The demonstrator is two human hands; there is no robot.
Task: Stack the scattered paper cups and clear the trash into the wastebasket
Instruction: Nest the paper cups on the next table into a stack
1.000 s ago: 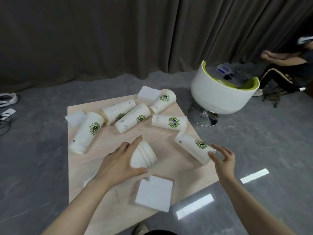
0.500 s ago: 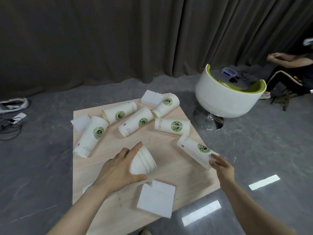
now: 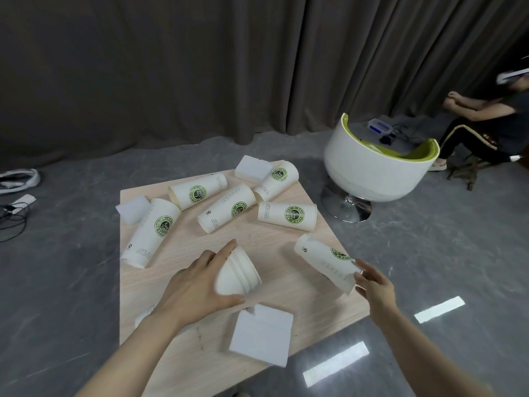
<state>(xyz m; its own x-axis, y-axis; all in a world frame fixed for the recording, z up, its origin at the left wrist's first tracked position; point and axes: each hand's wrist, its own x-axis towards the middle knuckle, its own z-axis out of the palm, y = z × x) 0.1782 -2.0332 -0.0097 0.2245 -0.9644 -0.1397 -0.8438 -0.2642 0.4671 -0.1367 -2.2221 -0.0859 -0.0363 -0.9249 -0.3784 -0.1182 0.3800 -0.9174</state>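
Forearms reaching in from the bottom edge over a pale wooden table (image 3: 143, 282) set on a grey floor. Nearest, a white foam block (image 3: 262, 336) lying flat by the table's front edge. Just beyond it, left hand (image 3: 197, 285) wrapped around a small stack of plain white cups (image 3: 237, 275), thumb under the stack's narrow end, fingers curled over the top, stack tilted with its rims facing right and away. Partly hidden under the left wrist, a scrap of white material (image 3: 143, 318), too covered to identify. To the right, right hand (image 3: 375, 287) at the open rim of a tall logo cup (image 3: 326, 260) lying on its side near the table's right edge, fingertips touching the rim, fingers only loosely bent, no firm grasp visible. Farther back, five more tall white cups with green round logos, all on their sides: left cup (image 3: 151, 233) pointing toward the front left, middle cup (image 3: 226, 209) angled diagonally, right cup (image 3: 287, 214) lying almost crosswise, rear-left cup (image 3: 197, 191), and rear-right cup (image 3: 276, 181) at the far corner. Small foam piece (image 3: 132, 209) at the left edge, touching the left cup's upper end. Another foam piece (image 3: 253, 169) at the far edge, just beside the rear-right cup. Beyond the table on the right, a round white tub chair (image 3: 375, 170) with green lining on a chrome foot. Behind that, a seated person (image 3: 486, 124) in dark clothes. Far left on the floor, cables (image 3: 11, 216) and a white strap. Across the back, a dark grey curtain (image 3: 200, 67).
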